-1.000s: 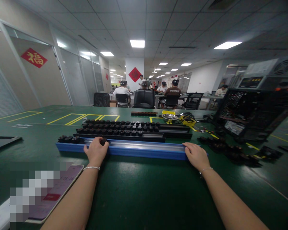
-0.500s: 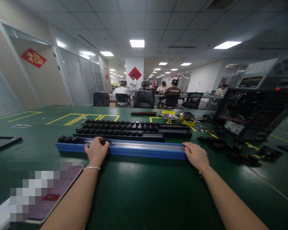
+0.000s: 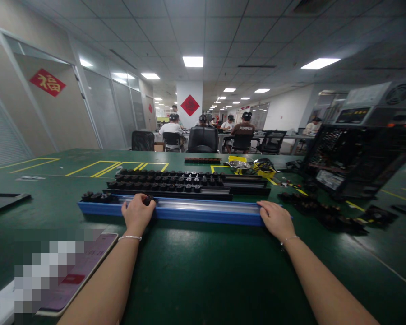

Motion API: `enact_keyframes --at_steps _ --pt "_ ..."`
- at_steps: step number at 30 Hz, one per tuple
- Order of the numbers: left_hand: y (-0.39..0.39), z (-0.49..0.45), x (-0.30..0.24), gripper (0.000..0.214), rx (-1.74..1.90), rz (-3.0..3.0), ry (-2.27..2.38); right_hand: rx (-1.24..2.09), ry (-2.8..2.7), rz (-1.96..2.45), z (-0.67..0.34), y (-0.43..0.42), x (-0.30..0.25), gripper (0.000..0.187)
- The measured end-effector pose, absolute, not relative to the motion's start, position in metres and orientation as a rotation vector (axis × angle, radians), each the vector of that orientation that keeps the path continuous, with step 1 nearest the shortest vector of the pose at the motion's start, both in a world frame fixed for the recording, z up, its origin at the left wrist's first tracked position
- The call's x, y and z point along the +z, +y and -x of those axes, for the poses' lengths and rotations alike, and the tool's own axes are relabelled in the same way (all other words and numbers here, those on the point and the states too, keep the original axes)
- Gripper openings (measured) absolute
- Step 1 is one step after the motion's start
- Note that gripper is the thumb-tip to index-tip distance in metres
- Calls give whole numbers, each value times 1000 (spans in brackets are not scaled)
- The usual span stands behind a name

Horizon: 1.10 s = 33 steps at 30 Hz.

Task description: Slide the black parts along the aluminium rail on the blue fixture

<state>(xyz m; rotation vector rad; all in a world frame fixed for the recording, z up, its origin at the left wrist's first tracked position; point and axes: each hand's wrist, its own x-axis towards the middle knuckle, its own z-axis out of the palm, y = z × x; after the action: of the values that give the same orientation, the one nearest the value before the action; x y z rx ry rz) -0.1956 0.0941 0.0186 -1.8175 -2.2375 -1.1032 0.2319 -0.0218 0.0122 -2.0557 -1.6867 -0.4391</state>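
Note:
A long blue rail (image 3: 206, 218) with a shiny metal channel lies crosswise on the green table. My left hand (image 3: 137, 215) is closed at the channel, its fingers on a small black round module (image 3: 149, 200); part of that piece is hidden by the fingers. At the rail's right end, my right hand (image 3: 276, 220) grips the edge, fingers over the top. Several similar black modules (image 3: 96, 196) sit in the left end of the blue rail. Just behind it lie two black rails (image 3: 216, 191) carrying rows of black modules, a few of them with pale tops.
To the right are loose black parts (image 3: 338, 216) and an open computer case (image 3: 355, 158). A metal bowl (image 3: 240, 165) stands farther back. At the lower left lies a phone-like device (image 3: 84, 271). People sit at desks beyond black chairs (image 3: 203, 139).
My left hand has shifted slightly right along the blue rail with the black module. The right hand holds its place. A standing person in the background has moved left.

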Motion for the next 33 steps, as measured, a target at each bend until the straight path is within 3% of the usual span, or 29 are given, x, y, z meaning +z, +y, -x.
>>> enact_keyframes --at_steps 33 --pt "94 195 17 33 -1042 1864 -2149 -419 -1689 2062 -230 -23 15 40"
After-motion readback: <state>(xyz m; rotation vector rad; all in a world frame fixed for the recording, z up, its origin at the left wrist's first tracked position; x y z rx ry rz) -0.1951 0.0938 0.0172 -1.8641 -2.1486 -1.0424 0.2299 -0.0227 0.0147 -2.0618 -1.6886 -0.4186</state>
